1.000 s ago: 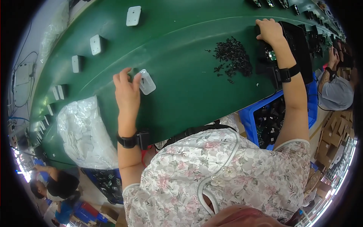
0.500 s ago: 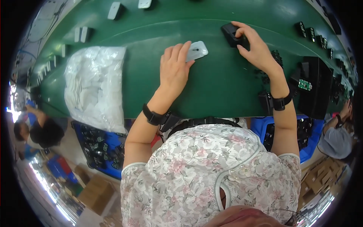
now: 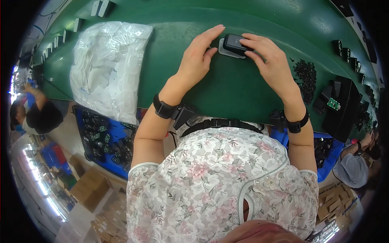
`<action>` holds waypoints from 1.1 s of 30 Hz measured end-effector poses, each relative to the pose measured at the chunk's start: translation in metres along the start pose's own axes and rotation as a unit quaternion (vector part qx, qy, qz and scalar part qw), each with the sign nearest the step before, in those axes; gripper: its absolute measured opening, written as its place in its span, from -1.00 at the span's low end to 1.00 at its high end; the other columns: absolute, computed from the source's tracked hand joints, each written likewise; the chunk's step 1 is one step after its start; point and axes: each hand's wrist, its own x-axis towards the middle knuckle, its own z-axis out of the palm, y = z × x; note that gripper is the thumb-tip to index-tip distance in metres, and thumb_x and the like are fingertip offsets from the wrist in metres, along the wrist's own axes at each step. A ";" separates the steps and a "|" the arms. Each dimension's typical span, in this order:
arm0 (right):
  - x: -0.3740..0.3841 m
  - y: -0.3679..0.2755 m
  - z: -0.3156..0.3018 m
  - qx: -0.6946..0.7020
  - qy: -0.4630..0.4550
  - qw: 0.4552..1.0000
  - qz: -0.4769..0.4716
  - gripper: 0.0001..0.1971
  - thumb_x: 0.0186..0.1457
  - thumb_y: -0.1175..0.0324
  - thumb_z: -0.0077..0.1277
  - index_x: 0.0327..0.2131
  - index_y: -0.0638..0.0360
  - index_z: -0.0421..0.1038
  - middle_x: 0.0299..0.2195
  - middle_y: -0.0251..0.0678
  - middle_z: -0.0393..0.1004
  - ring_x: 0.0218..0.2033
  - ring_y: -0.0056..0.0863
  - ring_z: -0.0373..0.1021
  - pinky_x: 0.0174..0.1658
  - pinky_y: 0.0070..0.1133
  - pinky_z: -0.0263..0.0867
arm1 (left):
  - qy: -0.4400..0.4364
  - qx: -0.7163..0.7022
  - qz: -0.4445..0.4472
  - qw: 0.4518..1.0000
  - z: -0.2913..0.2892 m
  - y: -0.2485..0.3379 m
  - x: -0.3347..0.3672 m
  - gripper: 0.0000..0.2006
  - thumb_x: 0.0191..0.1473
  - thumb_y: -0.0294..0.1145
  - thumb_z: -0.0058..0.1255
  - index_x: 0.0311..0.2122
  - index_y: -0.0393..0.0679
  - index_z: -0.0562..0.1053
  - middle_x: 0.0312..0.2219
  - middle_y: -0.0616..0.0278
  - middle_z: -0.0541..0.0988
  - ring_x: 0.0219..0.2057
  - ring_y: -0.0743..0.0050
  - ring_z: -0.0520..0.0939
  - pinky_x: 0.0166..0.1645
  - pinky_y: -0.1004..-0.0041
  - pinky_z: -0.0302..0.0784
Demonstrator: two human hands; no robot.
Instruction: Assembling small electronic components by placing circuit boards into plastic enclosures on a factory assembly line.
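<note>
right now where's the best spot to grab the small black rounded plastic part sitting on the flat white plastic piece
Judging by its pose, grip the small black rounded plastic part across its two long sides, coming from above. It lies flat on the flat white plastic piece, its right end under the right hand fingers; the left hand steadies the left edge.

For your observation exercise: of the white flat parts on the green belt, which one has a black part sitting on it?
The white part between the left hand and right hand, under the black part.

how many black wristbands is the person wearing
2: one wristband sits on the left wrist, behind the left hand; the other wristband sits on the right wrist, behind the right hand. None seems hidden.
</note>
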 end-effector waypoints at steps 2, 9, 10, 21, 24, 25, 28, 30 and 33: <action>0.003 0.000 0.005 0.011 -0.013 1.000 -0.002 -0.71 -0.02 0.54 0.05 -0.15 0.16 0.45 -0.11 -0.25 0.47 -0.11 -0.28 0.40 -0.08 -0.49 0.34 | -0.009 0.010 0.019 1.000 -0.001 0.000 -0.001 -0.49 -0.10 -0.76 -0.09 0.02 -0.12 0.37 0.00 0.16 0.44 0.00 0.14 0.45 0.06 0.32 0.37; 0.003 -0.001 0.010 -0.011 -0.047 0.999 -0.016 -0.73 -0.03 0.52 0.07 -0.18 0.16 0.47 -0.12 -0.28 0.48 -0.14 -0.30 0.40 -0.11 -0.50 0.35 | -0.050 0.085 0.054 0.994 -0.001 -0.007 -0.007 -0.49 -0.10 -0.77 -0.22 -0.01 -0.09 0.43 0.02 0.27 0.45 0.05 0.20 0.44 0.08 0.30 0.35; 0.003 -0.001 0.010 -0.014 -0.046 0.999 -0.017 -0.72 -0.04 0.51 0.08 -0.17 0.15 0.47 -0.12 -0.28 0.48 -0.13 -0.31 0.40 -0.10 -0.50 0.36 | -0.051 0.083 0.052 0.994 -0.001 -0.006 -0.007 -0.49 -0.10 -0.77 -0.22 -0.01 -0.09 0.43 0.02 0.27 0.45 0.05 0.20 0.44 0.08 0.30 0.35; -0.005 -0.005 0.021 -0.088 -0.022 0.995 -0.032 -0.68 -0.03 0.56 0.03 -0.14 0.12 0.46 -0.09 -0.31 0.45 -0.10 -0.31 0.39 -0.08 -0.49 0.35 | -0.097 0.179 0.115 0.972 -0.006 -0.011 -0.004 -0.49 -0.14 -0.70 -0.09 0.02 -0.11 0.41 0.04 0.22 0.43 0.08 0.20 0.41 0.05 0.30 0.36; -0.004 0.003 0.017 -0.045 -0.020 0.999 -0.015 -0.69 -0.02 0.55 0.02 -0.14 0.11 0.47 -0.09 -0.29 0.46 -0.10 -0.30 0.39 -0.08 -0.49 0.35 | -0.086 0.236 0.121 0.960 0.000 0.006 -0.007 -0.47 -0.16 -0.56 0.08 0.03 -0.19 0.36 -0.01 0.14 0.44 0.02 0.15 0.44 0.02 0.31 0.39; 0.000 0.008 0.015 0.019 -0.033 0.999 -0.005 -0.70 -0.01 0.54 0.01 -0.15 0.10 0.48 -0.10 -0.28 0.46 -0.10 -0.28 0.39 -0.08 -0.49 0.35 | -0.086 0.237 0.126 0.959 0.005 0.005 -0.006 -0.47 -0.16 -0.56 0.08 0.03 -0.19 0.36 -0.01 0.14 0.44 0.02 0.15 0.44 0.02 0.31 0.39; 0.013 0.023 0.009 0.082 -0.062 0.994 0.026 -0.73 0.03 0.50 0.00 -0.14 0.08 0.48 -0.10 -0.25 0.47 -0.10 -0.25 0.39 -0.07 -0.51 0.34 | -0.031 0.288 0.153 0.945 0.016 0.001 0.000 -0.43 -0.21 -0.46 0.18 0.01 -0.24 0.34 -0.07 0.08 0.46 -0.07 0.15 0.47 -0.05 0.32 0.43; 0.020 0.029 0.007 0.119 -0.051 0.990 0.047 -0.73 0.06 0.46 0.00 -0.12 0.11 0.46 -0.10 -0.26 0.47 -0.12 -0.30 0.41 -0.05 -0.54 0.32 | -0.040 0.263 0.135 0.955 0.014 -0.005 0.017 -0.51 -0.18 -0.47 0.17 -0.06 -0.28 0.37 -0.10 0.04 0.46 -0.12 0.20 0.47 -0.10 0.33 0.44; 0.020 0.032 -0.001 0.115 0.070 0.986 0.097 -0.74 0.11 0.42 -0.01 -0.11 0.22 0.44 -0.16 -0.30 0.49 -0.20 -0.49 0.42 -0.04 -0.60 0.27 | 0.012 0.102 -0.043 0.994 0.007 -0.014 0.057 -0.65 -0.03 -0.40 0.11 -0.14 -0.35 0.37 -0.42 0.03 0.53 -0.36 0.13 0.54 -0.28 0.35 0.48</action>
